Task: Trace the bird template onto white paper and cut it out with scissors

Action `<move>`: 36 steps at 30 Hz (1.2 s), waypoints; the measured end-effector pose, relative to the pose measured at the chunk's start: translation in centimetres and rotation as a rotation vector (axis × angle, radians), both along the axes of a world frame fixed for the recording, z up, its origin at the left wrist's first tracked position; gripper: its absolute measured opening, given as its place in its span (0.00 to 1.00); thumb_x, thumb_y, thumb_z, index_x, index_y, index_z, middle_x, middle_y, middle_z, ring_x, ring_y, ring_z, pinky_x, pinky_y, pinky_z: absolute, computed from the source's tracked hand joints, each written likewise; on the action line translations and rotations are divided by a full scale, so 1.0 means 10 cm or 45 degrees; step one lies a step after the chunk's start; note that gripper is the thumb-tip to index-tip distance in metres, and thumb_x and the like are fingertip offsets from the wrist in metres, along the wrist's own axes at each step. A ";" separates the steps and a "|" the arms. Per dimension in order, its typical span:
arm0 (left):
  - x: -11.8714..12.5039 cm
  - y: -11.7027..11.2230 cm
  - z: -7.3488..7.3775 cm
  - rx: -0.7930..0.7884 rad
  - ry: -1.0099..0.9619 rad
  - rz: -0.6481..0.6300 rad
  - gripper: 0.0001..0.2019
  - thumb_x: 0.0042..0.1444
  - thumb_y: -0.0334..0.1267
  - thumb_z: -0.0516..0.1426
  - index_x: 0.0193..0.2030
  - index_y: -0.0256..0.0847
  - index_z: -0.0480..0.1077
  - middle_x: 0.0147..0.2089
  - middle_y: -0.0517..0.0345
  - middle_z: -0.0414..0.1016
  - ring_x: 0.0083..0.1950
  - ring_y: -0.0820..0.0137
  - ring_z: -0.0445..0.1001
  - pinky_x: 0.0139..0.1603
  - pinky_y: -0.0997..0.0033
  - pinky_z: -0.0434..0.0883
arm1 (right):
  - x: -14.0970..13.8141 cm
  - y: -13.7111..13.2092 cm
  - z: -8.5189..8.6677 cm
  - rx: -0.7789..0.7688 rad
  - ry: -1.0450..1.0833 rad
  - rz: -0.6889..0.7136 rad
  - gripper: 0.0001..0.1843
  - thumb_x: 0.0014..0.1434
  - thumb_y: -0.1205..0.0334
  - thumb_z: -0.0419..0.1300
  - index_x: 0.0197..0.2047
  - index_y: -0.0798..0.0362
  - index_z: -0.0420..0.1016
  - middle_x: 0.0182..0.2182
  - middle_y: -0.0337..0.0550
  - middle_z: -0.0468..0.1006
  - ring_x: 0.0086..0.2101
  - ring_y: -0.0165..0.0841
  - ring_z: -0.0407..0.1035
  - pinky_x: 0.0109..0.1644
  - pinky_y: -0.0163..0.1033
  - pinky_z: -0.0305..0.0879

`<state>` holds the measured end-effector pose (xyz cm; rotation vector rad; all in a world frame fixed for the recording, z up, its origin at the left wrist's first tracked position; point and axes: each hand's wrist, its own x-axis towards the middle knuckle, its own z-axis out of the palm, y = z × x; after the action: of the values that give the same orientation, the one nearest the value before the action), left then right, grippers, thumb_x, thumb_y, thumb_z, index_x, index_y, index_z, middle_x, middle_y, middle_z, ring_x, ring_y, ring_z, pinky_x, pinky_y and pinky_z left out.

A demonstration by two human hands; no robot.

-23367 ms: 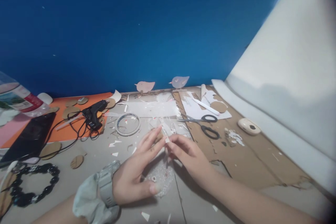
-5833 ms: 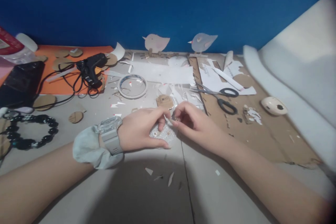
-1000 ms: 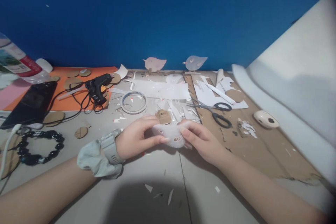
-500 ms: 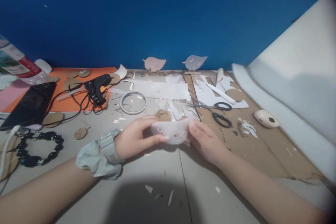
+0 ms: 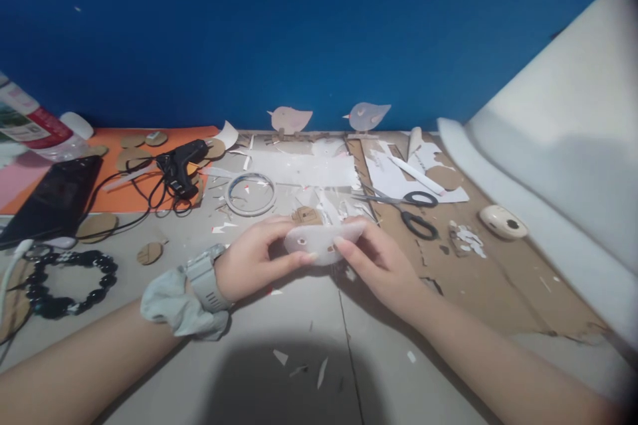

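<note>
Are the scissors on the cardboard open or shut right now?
Partly open: the black handle loops of the scissors sit apart, and the blades diverge toward their tips.

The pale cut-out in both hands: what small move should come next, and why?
I'd probably shift the right hand slightly toward its own end of the pale cut-out, with the left hand steadying the other end. The right thumb appears to overlap one opening, whereas the hole nearer the left hand is uncovered.
</note>
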<state>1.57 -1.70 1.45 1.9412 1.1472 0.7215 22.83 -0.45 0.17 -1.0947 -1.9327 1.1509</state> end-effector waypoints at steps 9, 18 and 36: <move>0.00 -0.01 -0.08 0.062 -0.136 0.182 0.15 0.55 0.41 0.56 0.47 0.39 0.61 0.39 0.57 0.66 0.37 0.71 0.65 0.38 0.72 0.63 | 0.02 0.01 0.04 0.613 0.077 -0.112 0.07 0.55 0.68 0.58 0.35 0.49 0.63 0.31 0.38 0.64 0.32 0.32 0.62 0.35 0.37 0.59; -0.05 -0.04 0.04 -0.140 -0.285 -0.203 0.13 0.61 0.42 0.46 0.35 0.37 0.66 0.31 0.59 0.67 0.33 0.72 0.65 0.35 0.74 0.63 | 0.02 -0.12 0.00 1.150 -0.226 0.090 0.12 0.54 0.77 0.52 0.36 0.50 0.64 0.30 0.39 0.68 0.31 0.33 0.61 0.37 0.41 0.58; -0.01 -0.05 -0.01 0.057 0.013 -0.112 0.14 0.63 0.42 0.44 0.28 0.39 0.59 0.27 0.62 0.61 0.31 0.74 0.60 0.36 0.74 0.60 | -0.02 -0.05 0.07 0.353 -0.219 0.481 0.11 0.61 0.62 0.52 0.27 0.52 0.57 0.23 0.33 0.59 0.25 0.27 0.56 0.30 0.34 0.54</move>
<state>1.48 -2.17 1.38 2.0216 1.0524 0.6964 22.64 -0.97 0.89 -0.7188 -2.4228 0.9582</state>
